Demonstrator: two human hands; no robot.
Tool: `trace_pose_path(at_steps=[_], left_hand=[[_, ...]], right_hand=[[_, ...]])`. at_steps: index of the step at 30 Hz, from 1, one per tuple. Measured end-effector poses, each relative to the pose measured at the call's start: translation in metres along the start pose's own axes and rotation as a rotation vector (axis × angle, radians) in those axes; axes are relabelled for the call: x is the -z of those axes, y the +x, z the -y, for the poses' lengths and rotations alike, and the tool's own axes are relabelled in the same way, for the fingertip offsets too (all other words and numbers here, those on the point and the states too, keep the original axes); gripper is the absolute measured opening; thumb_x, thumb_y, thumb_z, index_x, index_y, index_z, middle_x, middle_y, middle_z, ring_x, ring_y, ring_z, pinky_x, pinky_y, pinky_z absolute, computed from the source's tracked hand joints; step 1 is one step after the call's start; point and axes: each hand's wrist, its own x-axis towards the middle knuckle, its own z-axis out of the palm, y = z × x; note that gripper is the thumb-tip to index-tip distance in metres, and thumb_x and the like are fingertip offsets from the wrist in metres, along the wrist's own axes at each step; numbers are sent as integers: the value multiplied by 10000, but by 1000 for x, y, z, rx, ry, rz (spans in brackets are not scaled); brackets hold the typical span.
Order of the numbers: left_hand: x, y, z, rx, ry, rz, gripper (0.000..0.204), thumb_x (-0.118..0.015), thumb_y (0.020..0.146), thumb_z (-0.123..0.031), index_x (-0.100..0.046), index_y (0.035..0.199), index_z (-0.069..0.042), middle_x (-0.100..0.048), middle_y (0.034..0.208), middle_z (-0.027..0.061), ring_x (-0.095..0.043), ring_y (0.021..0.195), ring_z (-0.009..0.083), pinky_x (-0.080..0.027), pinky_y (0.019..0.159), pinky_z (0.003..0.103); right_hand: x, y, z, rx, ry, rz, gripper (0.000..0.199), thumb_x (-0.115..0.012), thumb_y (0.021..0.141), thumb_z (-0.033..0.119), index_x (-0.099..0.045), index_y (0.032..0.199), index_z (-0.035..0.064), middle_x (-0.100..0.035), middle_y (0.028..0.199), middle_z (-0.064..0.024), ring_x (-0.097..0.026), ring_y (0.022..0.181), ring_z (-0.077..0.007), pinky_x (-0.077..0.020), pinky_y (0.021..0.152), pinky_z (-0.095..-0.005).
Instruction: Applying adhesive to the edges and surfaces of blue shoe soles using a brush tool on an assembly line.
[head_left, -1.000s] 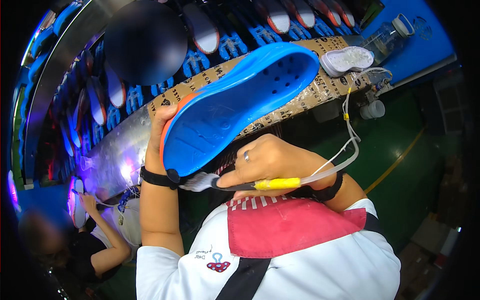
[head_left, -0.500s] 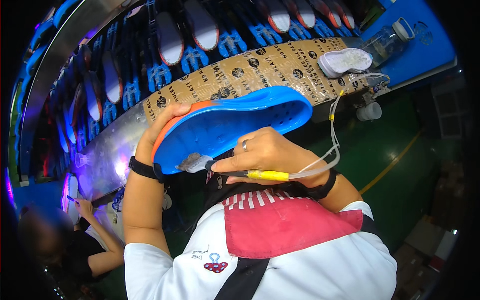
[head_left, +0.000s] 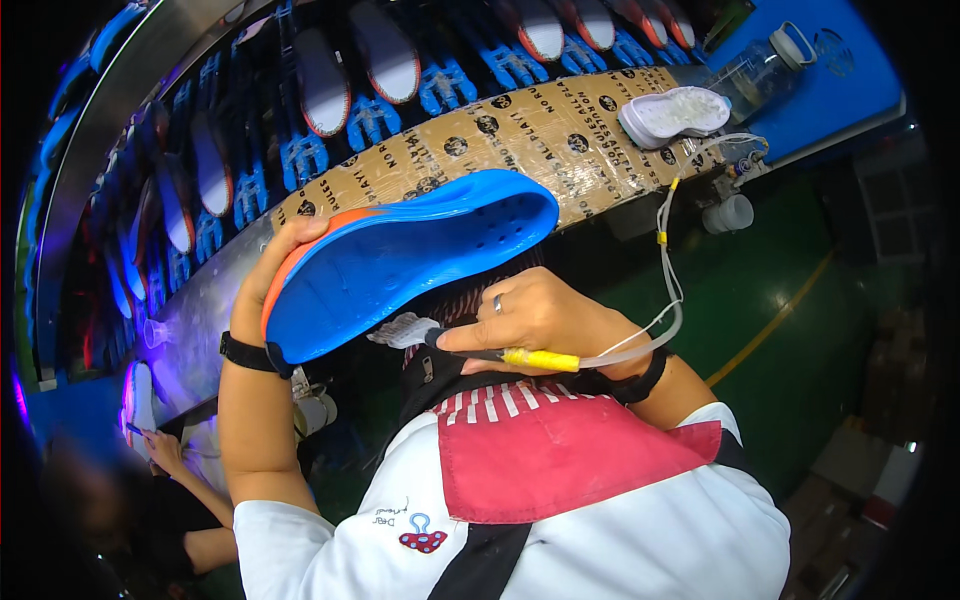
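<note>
My left hand (head_left: 278,262) grips a blue shoe sole (head_left: 400,260) with an orange heel edge by its heel end, so its hollow wet-looking inside faces me. Several small holes dot its toe end. In my right hand (head_left: 540,318), closed around the handle, is a brush (head_left: 405,330) with pale wet bristles. A yellow-wrapped stretch of the handle leads into a clear tube (head_left: 672,300). The bristles are just below the sole's lower edge, apart from its inner face. A ring is on one right finger.
Beyond my hands runs a cardboard-covered ledge (head_left: 540,130) bearing a white sole-shaped piece (head_left: 680,115). A clear jug (head_left: 760,75) stands at the far right. Behind passes a rack of shoe uppers (head_left: 390,60). A co-worker's hand (head_left: 163,450) holds a shoe at the left.
The brush has come off the sole's inside at the heel and sits below its edge. My left hand and the sole have shifted left. The grey smear under the bristles no longer shows.
</note>
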Motion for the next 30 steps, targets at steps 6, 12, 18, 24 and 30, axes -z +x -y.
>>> trace_pose_path(at_steps=[6, 12, 18, 24, 30], left_hand=[[1, -5, -1, -24, -34, -22, 486, -540, 867, -319, -548, 1182, 51, -652, 1056, 178, -654, 896, 248, -532, 821, 330], [16, -6, 2, -64, -21, -89, 440, -594, 849, -267, -566, 1140, 62, -656, 1012, 171, -654, 867, 233, -540, 790, 317], [-11, -13, -2, -75, -5, -66, 459, -585, 852, -289, -565, 1150, 60, -657, 1010, 179, -661, 859, 234, -550, 775, 306], [-1, -12, -1, -66, 14, -104, 498, -575, 851, -319, -554, 1174, 60, -649, 1049, 189, -665, 858, 247, -555, 777, 316], [-17, -24, 6, -107, -6, -163, 507, -566, 855, -338, -556, 1184, 47, -646, 1061, 191, -665, 876, 248, -555, 784, 317]], right_hand=[[-3, -9, -9, -53, -67, -140, 263, -758, 727, 198, -668, 969, 151, -530, 568, -50, -543, 518, -215, -455, 521, -315], [1, -12, -6, -29, -55, -110, 264, -750, 731, 191, -661, 972, 131, -551, 587, -44, -556, 534, -212, -463, 524, -308], [-3, -12, -3, -115, -200, -112, 273, -724, 734, 168, -648, 992, 117, -551, 594, -32, -570, 578, -204, -462, 520, -310], [-2, -18, -3, -63, -143, -83, 248, -730, 739, 186, -652, 966, 121, -551, 591, -32, -574, 575, -205, -465, 521, -312], [-3, -17, -11, -113, -309, -199, 296, -740, 729, 180, -657, 1008, 134, -545, 587, -37, -569, 566, -199, -458, 500, -310]])
